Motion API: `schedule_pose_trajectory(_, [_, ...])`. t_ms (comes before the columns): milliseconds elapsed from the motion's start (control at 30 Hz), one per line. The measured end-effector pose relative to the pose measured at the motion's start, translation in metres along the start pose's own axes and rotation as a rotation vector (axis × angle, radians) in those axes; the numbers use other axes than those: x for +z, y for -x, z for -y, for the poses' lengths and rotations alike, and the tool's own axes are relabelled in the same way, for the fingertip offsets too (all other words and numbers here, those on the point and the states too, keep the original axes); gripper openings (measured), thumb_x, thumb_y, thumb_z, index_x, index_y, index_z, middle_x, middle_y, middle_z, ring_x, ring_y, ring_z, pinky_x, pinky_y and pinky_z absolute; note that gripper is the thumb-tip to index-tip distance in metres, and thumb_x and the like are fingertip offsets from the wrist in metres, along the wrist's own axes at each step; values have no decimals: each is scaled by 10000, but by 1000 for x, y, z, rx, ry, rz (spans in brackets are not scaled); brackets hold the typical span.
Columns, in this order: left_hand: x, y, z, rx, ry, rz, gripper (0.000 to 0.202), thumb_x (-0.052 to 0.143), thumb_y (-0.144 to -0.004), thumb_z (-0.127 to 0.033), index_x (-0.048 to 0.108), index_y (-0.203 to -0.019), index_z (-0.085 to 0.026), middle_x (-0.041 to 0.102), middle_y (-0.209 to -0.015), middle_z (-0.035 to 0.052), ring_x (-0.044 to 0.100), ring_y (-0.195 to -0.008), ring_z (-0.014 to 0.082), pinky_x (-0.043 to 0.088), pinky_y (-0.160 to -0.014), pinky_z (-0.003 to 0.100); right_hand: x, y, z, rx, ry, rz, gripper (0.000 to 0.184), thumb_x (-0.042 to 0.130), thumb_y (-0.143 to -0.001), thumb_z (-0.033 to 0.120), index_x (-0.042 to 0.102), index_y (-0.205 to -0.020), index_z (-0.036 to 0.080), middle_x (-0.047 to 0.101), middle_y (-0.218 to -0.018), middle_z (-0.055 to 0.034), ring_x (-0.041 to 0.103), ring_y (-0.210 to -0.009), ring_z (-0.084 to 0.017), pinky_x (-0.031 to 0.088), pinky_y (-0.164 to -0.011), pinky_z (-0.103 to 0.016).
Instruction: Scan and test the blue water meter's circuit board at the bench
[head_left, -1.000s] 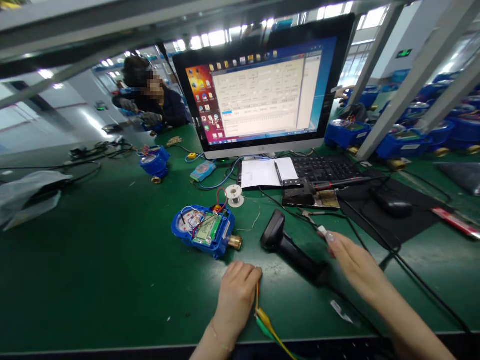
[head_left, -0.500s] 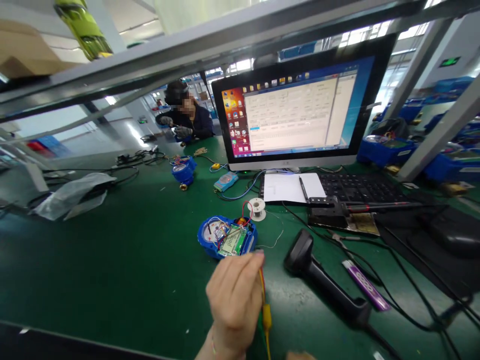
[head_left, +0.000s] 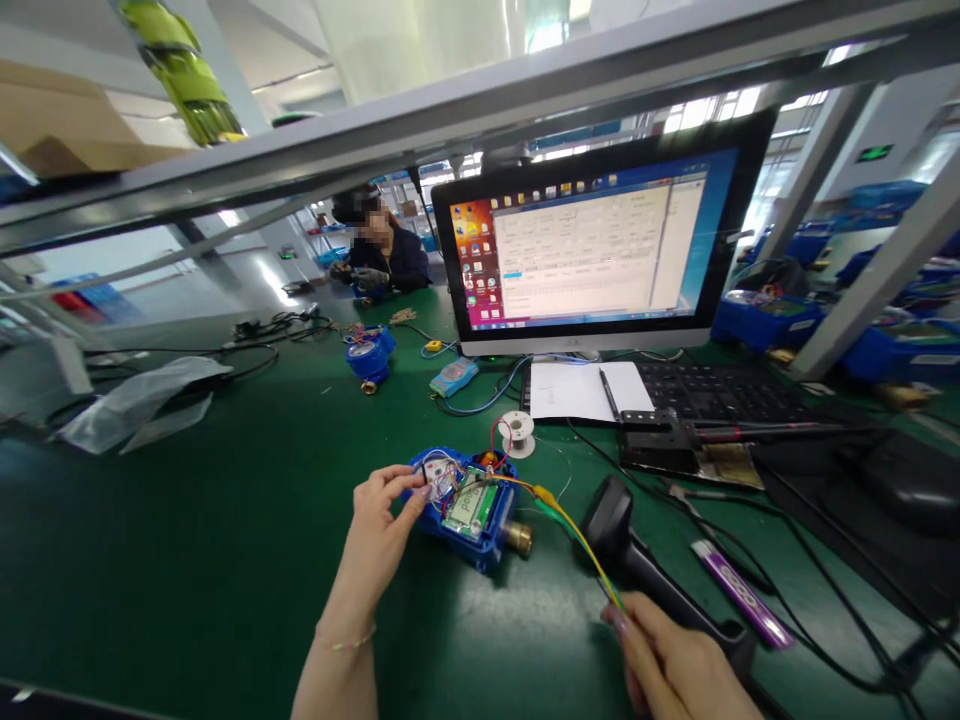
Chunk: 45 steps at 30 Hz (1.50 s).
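Observation:
An open blue water meter [head_left: 472, 510] with a green circuit board, thin wires and a brass fitting lies on the green bench. My left hand [head_left: 381, 530] grips its left edge, fingers at the dial. Yellow and green clip leads [head_left: 574, 530] run from the meter's right side down to my right hand [head_left: 679, 665], which pinches them low at the frame's edge. A black barcode scanner [head_left: 637, 565] lies just right of the meter, beside my right hand.
A monitor [head_left: 592, 240] stands behind, with a keyboard [head_left: 720, 392], paper and pen [head_left: 585, 390], a solder spool [head_left: 517, 432] and a soldering stand [head_left: 664, 445]. A purple strip [head_left: 742, 595] and cables lie right. Another blue meter [head_left: 369, 357] and a plastic bag [head_left: 135, 400] sit left; a seated person works far back.
My left hand let go of the clip leads and took hold of the meter's left edge. The leads now reach the meter, and my right hand has come back in holding them.

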<state>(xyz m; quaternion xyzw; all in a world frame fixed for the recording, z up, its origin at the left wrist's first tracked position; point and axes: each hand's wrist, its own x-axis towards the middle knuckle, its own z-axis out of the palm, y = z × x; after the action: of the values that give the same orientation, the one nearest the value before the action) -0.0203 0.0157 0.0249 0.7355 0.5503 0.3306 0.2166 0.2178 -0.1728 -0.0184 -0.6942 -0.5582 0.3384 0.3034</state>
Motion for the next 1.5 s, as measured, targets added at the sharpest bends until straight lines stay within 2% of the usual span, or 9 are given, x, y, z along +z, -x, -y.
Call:
schedule_pose_trajectory(167, [10, 5, -16, 40, 152, -77, 281, 540, -746, -477, 610, -777, -207, 567, -945, 51, 468, -933, 239, 371, -829, 397, -2, -11, 11, -73, 457, -159, 354, 346, -873, 441, 611, -849, 208, 660, -743, -98, 636, -644, -277, 458, -541, -343])
schedule_pose_trajectory(300, [22, 5, -30, -23, 466, 39, 281, 541, -779, -446, 559, -815, -168, 557, -740, 7, 486, -657, 132, 383, -597, 238, -19, -41, 63, -464, 348, -345, 277, 410, -877, 353, 596, -979, 174, 616, -970, -114, 604, -840, -246, 493, -703, -377])
schedule_pose_trajectory(467, [39, -1, -33, 29, 539, 7, 229, 550, -787, -378, 573, -839, -157, 573, -780, 17, 521, -706, 131, 422, -648, 237, -23, -113, 121, -705, 111, -118, 366, 504, -818, 129, 510, -1182, 168, 517, -1207, -89, 445, -1135, -201, 346, -973, -381])
schedule_pose_trajectory(567, [40, -4, -30, 90, 496, 8, 131, 558, -783, -292, 605, -787, -169, 567, -795, 12, 519, -759, 132, 407, -693, 237, -19, -153, 132, -663, -14, 124, 242, 548, -769, 80, 644, -975, 162, 624, -1000, -55, 543, -957, -173, 384, -879, -311])
schedule_pose_trajectory(700, [38, -3, -24, 100, 434, -13, 99, 568, -784, -270, 618, -790, -185, 547, -797, 10, 513, -755, 134, 395, -665, 241, -17, -183, 126, -545, -103, 198, 101, 571, -749, 136, 666, -715, 147, 623, -716, -15, 543, -693, -133, 393, -679, -260])
schedule_pose_trajectory(933, [33, 2, -23, 136, 276, -80, 126, 520, -817, -274, 611, -775, -198, 492, -844, 13, 493, -831, 145, 377, -740, 266, -13, -202, 107, -380, -363, 349, 265, 618, -689, 361, 622, -814, 128, 568, -631, 12, 476, -541, -83, 352, -512, -205])
schedule_pose_trajectory(1200, [31, 3, -24, 149, 322, -68, 157, 500, -832, -300, 604, -771, -199, 497, -833, 11, 493, -821, 146, 364, -739, 269, -28, -202, 112, -334, -440, 536, 330, 723, -590, 312, 548, -804, 131, 602, -652, 12, 502, -550, -70, 371, -529, -192])
schedule_pose_trajectory(1400, [33, 3, -23, 168, 303, -62, 159, 499, -833, -291, 610, -769, -197, 504, -832, 15, 492, -843, 155, 357, -759, 277, -20, -203, 108, -354, -369, 542, 286, 688, -660, 329, 550, -807, 127, 513, -513, 65, 433, -471, -61, 328, -482, -189])
schedule_pose_trajectory(1500, [34, 2, -23, 172, 302, -74, 148, 511, -824, -290, 618, -771, -203, 506, -828, 12, 498, -836, 149, 369, -750, 265, -24, -198, 110, -385, -345, 475, 324, 703, -646, 321, 568, -871, 132, 547, -609, 45, 473, -543, -75, 371, -530, -202])
